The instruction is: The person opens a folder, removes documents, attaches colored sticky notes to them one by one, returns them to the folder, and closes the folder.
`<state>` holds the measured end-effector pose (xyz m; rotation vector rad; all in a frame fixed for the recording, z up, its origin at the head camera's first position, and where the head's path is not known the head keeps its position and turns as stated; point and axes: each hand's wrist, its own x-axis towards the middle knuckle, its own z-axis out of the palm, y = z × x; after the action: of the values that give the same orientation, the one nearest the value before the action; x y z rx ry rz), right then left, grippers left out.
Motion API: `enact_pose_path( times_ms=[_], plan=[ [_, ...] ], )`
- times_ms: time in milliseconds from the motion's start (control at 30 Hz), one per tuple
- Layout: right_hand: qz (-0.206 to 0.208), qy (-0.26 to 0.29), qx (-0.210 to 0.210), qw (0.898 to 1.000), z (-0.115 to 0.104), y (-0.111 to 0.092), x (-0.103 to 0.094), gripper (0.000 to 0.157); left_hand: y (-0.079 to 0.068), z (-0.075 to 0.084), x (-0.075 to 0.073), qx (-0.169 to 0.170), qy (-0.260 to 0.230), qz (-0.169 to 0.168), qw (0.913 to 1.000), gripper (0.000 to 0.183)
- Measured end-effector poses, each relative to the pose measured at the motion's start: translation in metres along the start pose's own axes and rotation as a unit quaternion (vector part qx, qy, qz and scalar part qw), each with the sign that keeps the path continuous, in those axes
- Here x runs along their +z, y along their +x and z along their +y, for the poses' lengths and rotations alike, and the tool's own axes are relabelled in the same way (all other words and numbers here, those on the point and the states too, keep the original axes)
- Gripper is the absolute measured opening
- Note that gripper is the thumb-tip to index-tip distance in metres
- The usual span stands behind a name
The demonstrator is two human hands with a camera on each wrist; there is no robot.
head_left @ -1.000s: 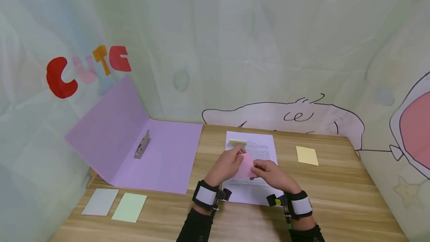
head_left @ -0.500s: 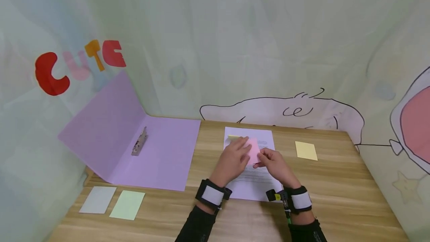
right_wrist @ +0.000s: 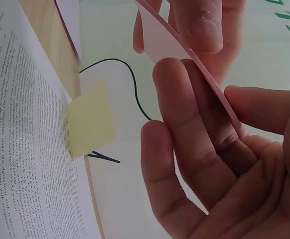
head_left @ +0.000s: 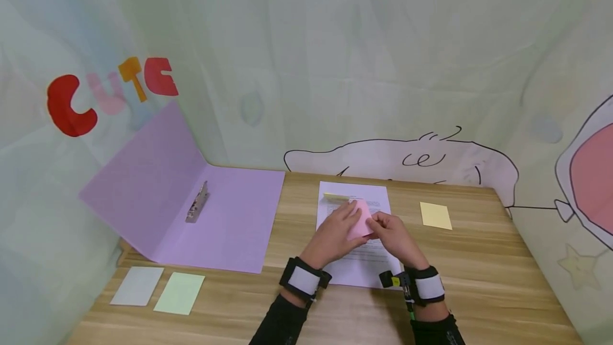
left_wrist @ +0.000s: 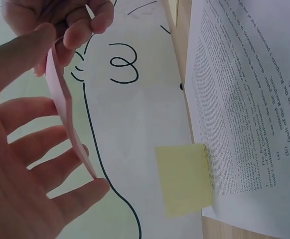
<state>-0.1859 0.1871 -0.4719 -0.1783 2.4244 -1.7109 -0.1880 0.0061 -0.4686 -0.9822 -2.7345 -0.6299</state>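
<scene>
Both hands hold a pink sticky-note pad (head_left: 360, 220) above a printed sheet (head_left: 354, 273). In the head view my left hand (head_left: 331, 236) has its fingers along the pad's left edge and its thumb at the lower edge. My right hand (head_left: 396, 238) pinches the pad's right lower corner between thumb and forefinger. The right wrist view shows the thin edge of the pink pad (right_wrist: 211, 79), with the other right-hand fingers curled beside it. A yellow sticky note (left_wrist: 184, 180) is attached near the sheet's top left and sticks up from it.
An open purple folder (head_left: 234, 217) with a metal clip (head_left: 197, 204) lies to the left. Before it are a pale grey pad (head_left: 137, 286) and a green pad (head_left: 179, 293). A yellow pad (head_left: 436, 215) lies at the right. A printed curtain (head_left: 306, 68) surrounds the wooden table.
The left hand has shifted its hold from the pad's upper left corner to its left and lower edges. The pink pad has moved slightly rightward. The right hand keeps its pinch.
</scene>
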Motion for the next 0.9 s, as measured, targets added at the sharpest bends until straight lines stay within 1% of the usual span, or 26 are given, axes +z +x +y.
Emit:
enact_pose_path(
  times_ms=[167, 367, 500, 667, 800, 833, 900],
  plan=[
    [0.002, 0.003, 0.002, 1.0, -0.0018, -0.0009, 0.0015, 0.023, -0.0006, -0.0004, -0.001, -0.001, -0.004, 0.002, 1.0, 0.062],
    [0.004, 0.018, -0.005, 1.0, 0.0002, 0.001, 0.0026, 0.026, -0.0011, -0.0024, -0.0029, -0.008, -0.021, -0.011, 0.9997, 0.059],
    [0.017, 0.019, -0.003, 1.0, 0.0017, 0.0026, 0.004, 0.028, -0.0019, -0.0046, -0.0046, -0.011, -0.039, -0.016, 0.999, 0.056],
    [0.027, 0.013, -0.005, 1.0, 0.0034, 0.0046, 0.0047, 0.03, -0.002, -0.0071, -0.0053, -0.009, -0.068, -0.003, 0.9977, 0.053],
    [0.028, -0.007, -0.018, 0.999, 0.0035, 0.0046, 0.0058, 0.028, -0.0022, -0.0065, -0.0045, -0.005, -0.07, -0.002, 0.9975, 0.055],
    [0.028, -0.013, -0.02, 0.999, 0.0034, 0.0044, 0.0062, 0.027, -0.002, -0.0059, -0.0044, -0.008, -0.07, -0.002, 0.9975, 0.053],
    [0.023, -0.018, -0.028, 0.999, 0.0029, 0.0038, 0.0067, 0.027, -0.0017, -0.0052, -0.0039, -0.017, -0.066, 0.009, 0.9976, 0.048]
  ],
)
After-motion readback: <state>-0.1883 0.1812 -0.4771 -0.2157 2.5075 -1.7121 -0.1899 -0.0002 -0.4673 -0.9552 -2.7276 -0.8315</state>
